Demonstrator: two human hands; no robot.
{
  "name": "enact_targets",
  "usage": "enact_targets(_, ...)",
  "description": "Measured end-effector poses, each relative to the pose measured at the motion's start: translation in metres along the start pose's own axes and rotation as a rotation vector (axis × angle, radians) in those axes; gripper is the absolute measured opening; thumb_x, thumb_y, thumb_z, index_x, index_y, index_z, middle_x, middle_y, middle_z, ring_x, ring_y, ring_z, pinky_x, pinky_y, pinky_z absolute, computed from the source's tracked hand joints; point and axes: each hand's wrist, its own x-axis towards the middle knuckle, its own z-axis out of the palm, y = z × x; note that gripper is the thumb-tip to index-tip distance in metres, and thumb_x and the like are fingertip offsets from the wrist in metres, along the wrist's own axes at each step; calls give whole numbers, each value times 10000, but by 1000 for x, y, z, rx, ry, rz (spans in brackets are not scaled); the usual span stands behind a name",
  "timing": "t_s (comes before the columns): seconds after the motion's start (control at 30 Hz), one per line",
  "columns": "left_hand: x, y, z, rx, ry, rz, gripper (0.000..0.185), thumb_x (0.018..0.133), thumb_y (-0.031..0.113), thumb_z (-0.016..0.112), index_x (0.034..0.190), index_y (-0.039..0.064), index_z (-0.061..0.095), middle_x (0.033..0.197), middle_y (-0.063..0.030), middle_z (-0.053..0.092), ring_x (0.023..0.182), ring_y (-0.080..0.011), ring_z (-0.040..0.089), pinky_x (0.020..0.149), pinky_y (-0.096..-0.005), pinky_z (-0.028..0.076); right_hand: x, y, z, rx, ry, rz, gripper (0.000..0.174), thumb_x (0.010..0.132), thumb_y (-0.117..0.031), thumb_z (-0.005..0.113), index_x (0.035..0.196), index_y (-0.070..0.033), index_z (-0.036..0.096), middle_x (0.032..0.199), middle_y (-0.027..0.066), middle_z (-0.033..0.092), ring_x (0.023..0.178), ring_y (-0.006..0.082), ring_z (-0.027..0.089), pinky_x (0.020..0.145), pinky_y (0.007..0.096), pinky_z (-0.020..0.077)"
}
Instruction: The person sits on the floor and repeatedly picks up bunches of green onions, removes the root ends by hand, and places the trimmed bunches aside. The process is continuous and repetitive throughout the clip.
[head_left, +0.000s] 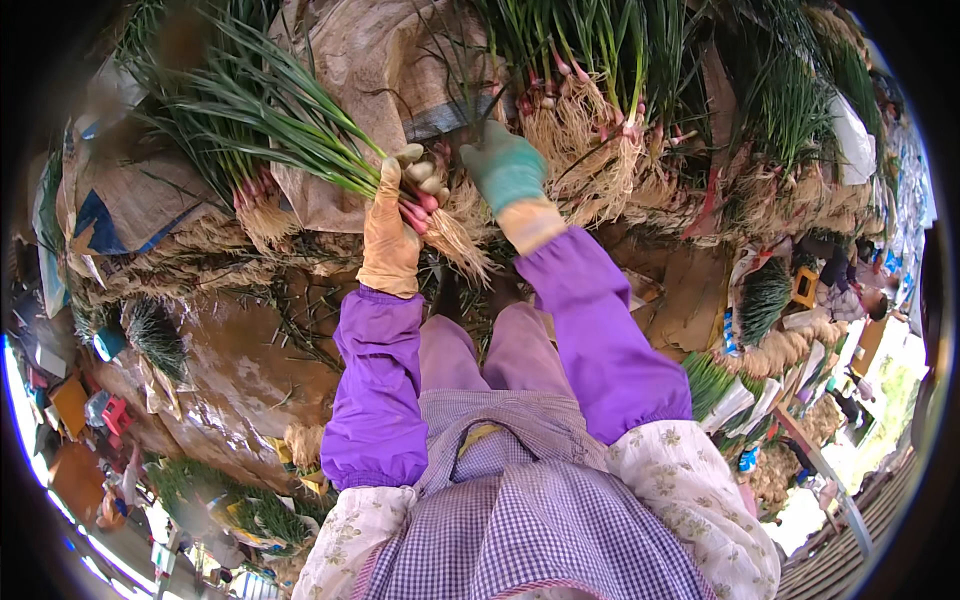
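Observation:
My left hand (394, 217), in an orange glove with pale fingertips, is closed around a bunch of green garlic plants (341, 161). Their leaves point up and left, and their pink bulbs and pale roots point down and right. My right hand (510, 169), in a green glove, is blurred at the pile's edge, just right of the held bunch. Dark thin leaves stand right above its fingers; whether it grips them I cannot tell. More garlic plants (592, 97) with roots lie to its right. Another bunch (255, 199) rests on sacking to the left.
Woven sacks (337, 45) lie over the pile in front of me. Brown wet ground (247, 360) with loose leaves is below it. More bundles (765, 300) lie at the right, near an orange stool (805, 286). People work at the far right. A red stool (116, 415) is at the left.

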Motion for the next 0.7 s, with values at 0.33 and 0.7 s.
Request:
enact_targets(0.33,4,-6,-38,-586,-369,-297,462,948,213,600,1281,-57,429,589,72,382,506,-47,393,740,-285,514,-47,51,8,-585,-928,-608,365,866,-337,539,1136,-122,659,1078,144,678,991,331,650,895,429,504)
enact_targets(0.7,4,-19,-12,-80,-91,-159,332,967,246,568,1178,-9,596,801,-5,620,564,-82,528,545,-241,491,36,36,-63,1038,-210,-124,258,872,-302,658,996,-78,693,946,57,688,821,153,630,771,270,510)
